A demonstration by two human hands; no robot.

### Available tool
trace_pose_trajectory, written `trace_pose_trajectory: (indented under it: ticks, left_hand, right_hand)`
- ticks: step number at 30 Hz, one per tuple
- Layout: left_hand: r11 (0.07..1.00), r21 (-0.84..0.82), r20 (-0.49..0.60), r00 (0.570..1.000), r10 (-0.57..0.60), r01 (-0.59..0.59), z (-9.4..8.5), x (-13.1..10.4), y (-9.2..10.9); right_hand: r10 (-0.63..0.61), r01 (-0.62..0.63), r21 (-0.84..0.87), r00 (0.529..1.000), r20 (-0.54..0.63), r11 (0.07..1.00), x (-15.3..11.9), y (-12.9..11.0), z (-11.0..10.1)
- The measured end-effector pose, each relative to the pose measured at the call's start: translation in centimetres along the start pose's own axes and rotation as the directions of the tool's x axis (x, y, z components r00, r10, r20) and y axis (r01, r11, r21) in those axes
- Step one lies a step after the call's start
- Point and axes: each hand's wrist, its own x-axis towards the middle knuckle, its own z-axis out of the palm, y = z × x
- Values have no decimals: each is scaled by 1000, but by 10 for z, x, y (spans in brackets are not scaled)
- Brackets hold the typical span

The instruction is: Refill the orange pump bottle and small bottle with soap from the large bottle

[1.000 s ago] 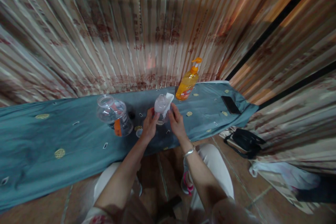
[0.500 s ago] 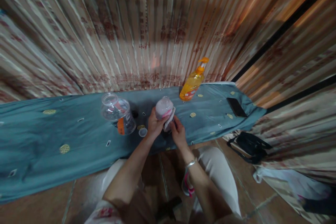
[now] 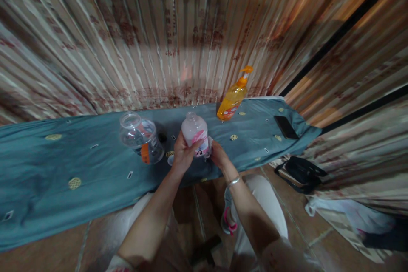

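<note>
My left hand (image 3: 182, 156) is wrapped round a translucent whitish bottle (image 3: 194, 126) with a pink label, its thumb across the front. The bottle's neck is uncapped and points up and away from me. At the bottle's lower right, my right hand (image 3: 219, 155) is closed on a pale cloth (image 3: 209, 146) pressed to the side; its fingertips are partly hidden. Just left of my left hand lies a small white cap (image 3: 171, 160), partly covered by the hand. Further left stands a wide clear plastic jar (image 3: 140, 138) with an orange label patch.
An orange pump bottle (image 3: 232, 101) stands at the back of the teal cloth-covered table (image 3: 105, 165). A dark phone (image 3: 286, 127) lies near the right end. Pleated curtains (image 3: 143, 51) hang behind. On the floor at right is a black bag (image 3: 299, 173).
The bottle has turned in my left hand, so more of its pink label faces me. My right hand and the cloth have shifted from its front to its right side.
</note>
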Motion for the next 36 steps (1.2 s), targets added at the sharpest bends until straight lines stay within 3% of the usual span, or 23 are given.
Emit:
trace_pose_trajectory:
  ticks: [3, 9, 13, 15, 17, 19, 21, 23, 26, 29, 31, 33, 36]
  left_hand:
    - [987, -152, -30, 998, -49, 44, 4, 0, 7]
    - [994, -106, -63, 997, -36, 30, 2, 2, 4]
    - [999, -37, -63, 998, 3, -5, -3, 5, -9]
    - [1000, 14, -66, 998, 15, -14, -5, 6, -16]
    - [999, 46, -63, 998, 14, -11, -6, 6, -23]
    - [998, 55, -49, 999, 12, -9, -6, 5, -27]
    - [998, 58, -34, 999, 11, -9, -6, 3, -28]
    - [997, 73, -30, 1000, 8, -6, -6, 1, -27]
    - [995, 98, -21, 1000, 0, 2, -7, -2, -26]
    - [998, 68, 5, 1000, -6, 5, -7, -3, -27]
    - [999, 33, 23, 1000, -15, 14, -8, -4, -29]
    - [1000, 10, 33, 999, -26, 26, -8, -4, -30]
    - [999, 5, 30, 998, -51, 51, -9, -5, -29]
  right_hand:
    - [39, -37, 141, 999, -12, 989, -15, 10, 4]
    - [170, -156, 288, 985, -21, 945, -53, 26, 6]
    - [144, -125, 222, 987, -73, 967, -72, 19, -7]
    - [17, -15, 13, 989, -147, 1000, -72, 8, -17]
    - [-211, 132, -363, 960, -185, 922, -66, -4, -25]
    - [-375, 207, -670, 920, -115, 713, -56, -13, -30]
    - [-427, 236, -810, 904, -21, 538, -47, -19, -32]
    - [-450, 265, -851, 892, 38, 454, -43, -24, -32]
    - [-509, 325, -833, 859, 61, 447, -44, -34, -29]
    - [-538, 400, -749, 840, 69, 528, -32, -52, -25]
    - [-525, 453, -671, 844, 111, 587, -10, -67, -20]
    - [-460, 468, -615, 868, 186, 634, 20, -81, -11]
    - [-253, 481, -683, 875, 413, 549, 68, -98, 14]
